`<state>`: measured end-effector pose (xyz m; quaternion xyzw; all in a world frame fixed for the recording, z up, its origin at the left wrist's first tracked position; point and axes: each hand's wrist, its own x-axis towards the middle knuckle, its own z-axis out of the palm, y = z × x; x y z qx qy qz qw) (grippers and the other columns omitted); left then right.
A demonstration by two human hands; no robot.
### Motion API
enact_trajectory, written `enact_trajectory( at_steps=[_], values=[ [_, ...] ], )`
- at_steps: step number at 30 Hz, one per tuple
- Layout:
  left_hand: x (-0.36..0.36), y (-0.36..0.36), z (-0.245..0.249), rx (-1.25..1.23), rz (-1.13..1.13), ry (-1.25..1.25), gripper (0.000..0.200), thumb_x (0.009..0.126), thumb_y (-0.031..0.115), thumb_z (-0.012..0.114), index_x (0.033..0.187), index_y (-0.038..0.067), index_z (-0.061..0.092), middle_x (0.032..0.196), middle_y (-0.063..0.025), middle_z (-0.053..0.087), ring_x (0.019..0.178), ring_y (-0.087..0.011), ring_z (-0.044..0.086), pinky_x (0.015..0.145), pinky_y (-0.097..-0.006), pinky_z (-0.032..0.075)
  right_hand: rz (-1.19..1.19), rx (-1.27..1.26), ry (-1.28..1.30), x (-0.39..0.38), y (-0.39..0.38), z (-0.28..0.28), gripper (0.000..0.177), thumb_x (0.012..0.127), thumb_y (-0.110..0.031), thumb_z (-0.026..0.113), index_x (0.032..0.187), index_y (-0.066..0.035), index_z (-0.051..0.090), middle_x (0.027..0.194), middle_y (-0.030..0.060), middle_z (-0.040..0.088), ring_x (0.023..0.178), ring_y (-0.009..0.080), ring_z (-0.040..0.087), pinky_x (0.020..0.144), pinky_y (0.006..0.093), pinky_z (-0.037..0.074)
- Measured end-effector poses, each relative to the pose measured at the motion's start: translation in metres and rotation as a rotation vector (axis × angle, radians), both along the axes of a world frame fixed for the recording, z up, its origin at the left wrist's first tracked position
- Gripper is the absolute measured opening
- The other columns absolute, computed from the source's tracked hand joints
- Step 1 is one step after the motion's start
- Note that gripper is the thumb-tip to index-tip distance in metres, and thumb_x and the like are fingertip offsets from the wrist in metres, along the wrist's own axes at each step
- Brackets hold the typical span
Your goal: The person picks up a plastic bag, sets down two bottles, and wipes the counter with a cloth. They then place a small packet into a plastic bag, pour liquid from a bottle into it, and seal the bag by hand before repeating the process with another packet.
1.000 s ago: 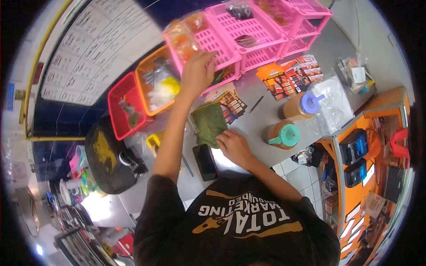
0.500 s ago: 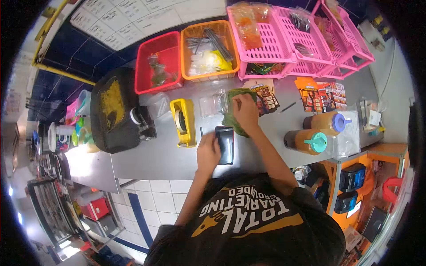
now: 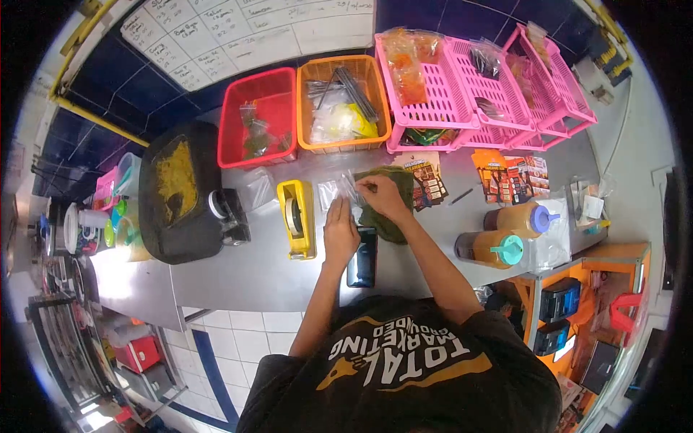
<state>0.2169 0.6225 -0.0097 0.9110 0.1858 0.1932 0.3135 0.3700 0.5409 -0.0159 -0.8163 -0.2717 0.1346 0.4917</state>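
Note:
My left hand [image 3: 341, 234] lies with its fingers stretched out over small clear plastic bags [image 3: 330, 192] on the steel counter. Just to the right, my right hand [image 3: 384, 196] has its fingers closed at the edge of the bags, pinching the plastic. Beneath and beside that hand is a crumpled dark green cloth [image 3: 401, 189]. A phone [image 3: 362, 258] with a dark screen lies below my left hand, towards my body. Left of the bags stands a yellow tape dispenser [image 3: 298, 220] with a roll in it.
At the back stand a red basket [image 3: 232, 119], an orange basket [image 3: 306, 130] and pink racks [image 3: 439, 86]. Leaflets [image 3: 497, 177], a pen [image 3: 460, 196] and two sauce bottles [image 3: 484, 247] lie to the right. A black bag-like object [image 3: 155, 224] is on the left.
My right hand has moved left from the green cloth to the plastic bags. My left hand has gone from beside the phone up onto the bags. The camera view has shifted upward.

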Motion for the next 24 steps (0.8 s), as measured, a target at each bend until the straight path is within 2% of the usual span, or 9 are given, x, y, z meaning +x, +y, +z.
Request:
enact_trajectory(
  at_steps=[6,8,10,14,16,17,19,22,24],
  values=[
    [0.005,0.001,0.002,-0.022,0.026,-0.062,0.04,0.091,0.001,0.053,0.131,-0.008,0.053,0.136,-0.0297,0.052,0.126,-0.0459,0.05,0.108,-0.0484,0.04,0.109,0.017,0.066,-0.001,0.002,0.015,0.019,0.087,-0.014,0.069,0.1,-0.002,0.074,0.092,0.0154,0.072,0.08,0.0185,0.069,0.075,0.0324,0.055],
    [0.008,0.001,0.006,-0.034,0.059,-0.134,0.031,0.094,0.004,0.052,0.122,-0.008,0.058,0.123,-0.0299,0.059,0.117,-0.0462,0.054,0.102,-0.0497,0.044,0.094,0.017,0.102,-0.002,0.003,0.018,0.018,0.088,-0.013,0.068,0.101,-0.002,0.074,0.092,0.0159,0.072,0.079,0.0184,0.069,0.075,0.0325,0.055],
    [0.014,0.002,0.012,-0.093,0.093,-0.134,0.027,0.094,0.006,0.052,0.116,-0.007,0.06,0.115,-0.0294,0.062,0.111,-0.0461,0.056,0.097,-0.0504,0.045,0.16,-0.049,0.081,-0.002,0.004,0.014,0.019,0.086,-0.016,0.066,0.098,-0.004,0.074,0.094,0.0183,0.072,0.087,0.0323,0.07,0.079,0.0395,0.055],
    [0.025,0.008,0.014,-0.183,0.182,-0.085,0.022,0.096,0.01,0.051,0.106,-0.006,0.063,0.099,-0.0277,0.065,0.097,-0.0452,0.058,0.087,-0.0515,0.046,0.23,-0.078,0.008,0.0,0.01,0.008,0.023,0.087,-0.015,0.066,0.105,-0.003,0.073,0.09,0.0182,0.072,0.08,0.0277,0.071,0.075,0.0363,0.055],
    [0.026,0.01,0.008,-0.179,0.196,-0.08,0.023,0.097,0.011,0.05,0.106,-0.004,0.064,0.101,-0.0269,0.065,0.097,-0.045,0.059,0.087,-0.0514,0.046,0.165,-0.235,-0.05,-0.005,0.012,0.025,0.026,0.085,-0.02,0.067,0.105,-0.006,0.074,0.092,0.0177,0.073,0.085,0.0356,0.071,0.077,0.0412,0.056],
    [0.026,0.011,0.006,-0.176,0.207,-0.068,0.023,0.097,0.012,0.049,0.107,-0.003,0.064,0.103,-0.0261,0.065,0.097,-0.0449,0.059,0.087,-0.0514,0.046,0.162,-0.233,-0.055,-0.007,0.015,0.032,0.026,0.085,-0.02,0.067,0.105,-0.006,0.074,0.092,0.0177,0.073,0.085,0.0356,0.071,0.077,0.0412,0.056],
    [0.024,0.008,0.0,-0.17,0.208,-0.084,0.023,0.097,0.011,0.049,0.108,-0.003,0.063,0.103,-0.026,0.065,0.098,-0.0448,0.059,0.088,-0.0513,0.046,0.135,-0.433,-0.13,-0.012,0.02,0.044,0.03,0.082,-0.026,0.071,0.106,-0.009,0.075,0.092,0.0162,0.073,0.088,0.0378,0.069,0.078,0.0456,0.056],
    [0.022,0.007,0.003,-0.172,0.212,-0.111,0.023,0.096,0.008,0.049,0.109,-0.005,0.063,0.103,-0.0271,0.065,0.099,-0.0446,0.058,0.089,-0.051,0.046,0.012,-0.429,-0.321,-0.016,0.023,0.026,0.031,0.079,-0.028,0.074,0.105,-0.012,0.075,0.09,0.0156,0.073,0.088,0.0371,0.07,0.077,0.0473,0.056],
    [0.02,0.006,0.004,-0.18,0.212,-0.126,0.023,0.094,0.006,0.05,0.109,-0.007,0.062,0.103,-0.0283,0.065,0.1,-0.0445,0.058,0.089,-0.0507,0.046,-0.007,-0.467,-0.291,-0.018,0.026,0.025,0.03,0.078,-0.029,0.076,0.103,-0.012,0.075,0.089,0.0145,0.073,0.087,0.0365,0.07,0.076,0.0469,0.056]
  ],
)
